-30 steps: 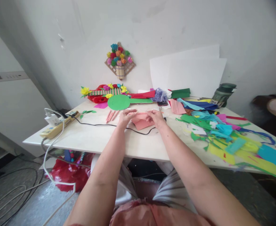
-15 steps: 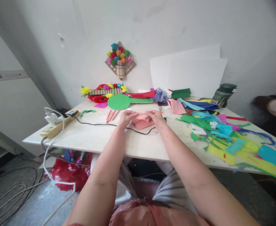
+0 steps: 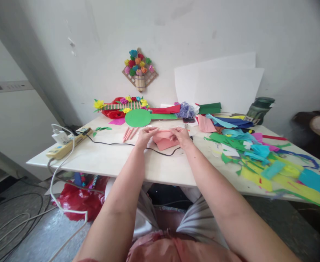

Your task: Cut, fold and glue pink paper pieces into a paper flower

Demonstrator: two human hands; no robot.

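Note:
My left hand (image 3: pixel 145 135) and my right hand (image 3: pixel 180 136) meet over the middle of the white table (image 3: pixel 113 160), both pinching a piece of pink paper (image 3: pixel 164 140). The paper's top edge looks rolled into a thin tube between my fingertips. Left of my left hand lie a few finished pink paper rolls (image 3: pixel 129 133). A black cable (image 3: pixel 113 144) runs across the table under my hands.
A green paper disc (image 3: pixel 137 118) and paper-flower crafts (image 3: pixel 120 106) lie at the back. Coloured paper scraps (image 3: pixel 260 158) cover the right side. A power strip (image 3: pixel 67 145) sits at the left edge, white sheets (image 3: pixel 217 83) lean on the wall, a dark jar (image 3: pixel 259 107) stands at the right.
My fingers shift slightly on the pink paper; the hands stay in the same place.

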